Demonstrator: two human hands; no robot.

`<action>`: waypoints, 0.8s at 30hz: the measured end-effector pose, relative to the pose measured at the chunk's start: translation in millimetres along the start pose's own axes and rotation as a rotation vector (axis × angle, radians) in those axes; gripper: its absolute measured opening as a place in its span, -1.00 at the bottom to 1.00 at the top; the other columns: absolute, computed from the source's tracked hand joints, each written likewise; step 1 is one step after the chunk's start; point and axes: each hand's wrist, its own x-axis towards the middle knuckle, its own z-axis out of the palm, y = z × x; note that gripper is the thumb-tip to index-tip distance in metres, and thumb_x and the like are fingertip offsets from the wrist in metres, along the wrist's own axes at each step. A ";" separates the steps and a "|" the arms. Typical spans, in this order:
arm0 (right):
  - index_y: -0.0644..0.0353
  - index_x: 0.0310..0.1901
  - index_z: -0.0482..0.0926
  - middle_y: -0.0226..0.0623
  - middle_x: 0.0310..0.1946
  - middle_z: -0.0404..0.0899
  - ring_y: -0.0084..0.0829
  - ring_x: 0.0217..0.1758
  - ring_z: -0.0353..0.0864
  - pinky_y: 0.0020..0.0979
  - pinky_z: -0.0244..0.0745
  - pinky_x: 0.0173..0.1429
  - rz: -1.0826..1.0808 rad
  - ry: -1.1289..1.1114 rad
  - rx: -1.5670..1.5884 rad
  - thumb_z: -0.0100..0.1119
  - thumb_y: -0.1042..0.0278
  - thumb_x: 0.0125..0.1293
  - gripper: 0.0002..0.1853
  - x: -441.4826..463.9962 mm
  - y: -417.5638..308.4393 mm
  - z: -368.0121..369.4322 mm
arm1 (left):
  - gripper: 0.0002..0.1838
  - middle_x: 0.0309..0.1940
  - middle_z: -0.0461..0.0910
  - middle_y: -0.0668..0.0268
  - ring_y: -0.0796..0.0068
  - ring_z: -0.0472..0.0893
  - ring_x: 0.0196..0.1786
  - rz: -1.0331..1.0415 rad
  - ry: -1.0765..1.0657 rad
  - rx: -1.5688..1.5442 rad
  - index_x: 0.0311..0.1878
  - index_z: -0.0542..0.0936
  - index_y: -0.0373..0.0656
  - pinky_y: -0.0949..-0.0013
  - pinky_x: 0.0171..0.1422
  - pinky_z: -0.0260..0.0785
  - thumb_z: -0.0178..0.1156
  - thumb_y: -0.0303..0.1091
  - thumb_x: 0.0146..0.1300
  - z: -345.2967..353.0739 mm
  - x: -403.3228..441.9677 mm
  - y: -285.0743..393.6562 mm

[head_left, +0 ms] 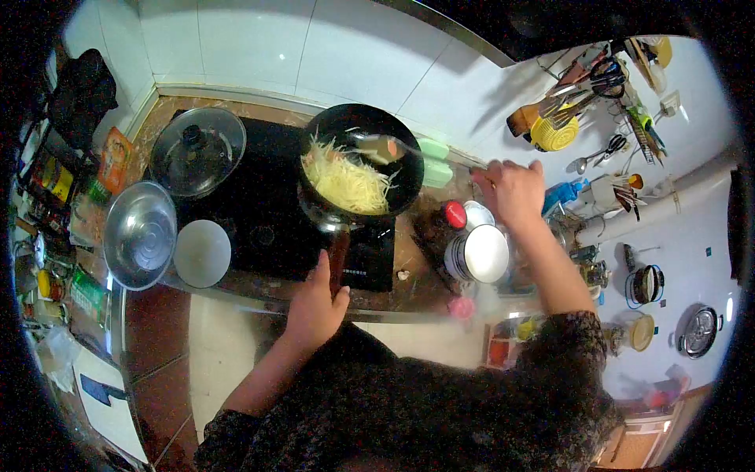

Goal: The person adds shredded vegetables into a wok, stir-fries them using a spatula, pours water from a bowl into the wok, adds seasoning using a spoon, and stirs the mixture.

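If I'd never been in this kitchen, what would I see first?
Probably the pale shreds heaped in the black pan, near the middle of the picture. Next, perhaps the left hand gripping the handle, below the shreds. Then maybe the bright red lid, to the pan's right.

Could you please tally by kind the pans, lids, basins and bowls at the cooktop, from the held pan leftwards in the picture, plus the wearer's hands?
Pans: 1, the black pan
Lids: 1, the glass lid
Basins: 1, the metal basin
Bowls: 1, the white bowl
Hands: 2, the left hand and right hand
Total: 6
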 end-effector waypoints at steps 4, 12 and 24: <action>0.06 -0.36 0.64 -0.25 -0.43 0.62 -0.32 -0.35 0.61 -0.14 0.20 0.02 0.022 -0.108 -0.071 0.03 -0.09 0.18 -0.61 57.7 -13.0 13.4 | -0.24 0.18 0.26 -0.20 -0.10 0.32 0.21 -0.169 -0.166 -0.129 0.36 -0.06 -0.29 0.13 0.29 0.16 0.09 -0.26 0.20 -14.3 3.6 11.6; 0.06 -0.30 0.63 -0.23 -0.39 0.63 -0.33 -0.25 0.61 -0.17 0.14 0.09 -0.222 -0.126 -0.001 -0.05 -0.14 0.22 -0.57 143.2 -42.9 17.5 | -0.23 0.18 0.27 -0.19 -0.10 0.31 0.22 -0.189 -0.213 -0.053 0.35 -0.04 -0.33 0.13 0.30 0.14 0.08 -0.24 0.18 -16.8 4.9 13.6; -0.05 -0.41 0.55 -0.45 -0.57 0.43 -0.39 -0.44 0.46 -0.34 0.13 -0.21 -0.514 0.279 0.192 0.21 0.08 0.06 -0.83 35.3 16.1 6.2 | -0.23 0.25 0.17 -0.17 -0.08 0.22 0.29 -0.167 -0.181 -0.121 0.35 -0.04 -0.34 0.15 0.35 0.07 0.07 -0.22 0.20 -9.4 3.7 7.6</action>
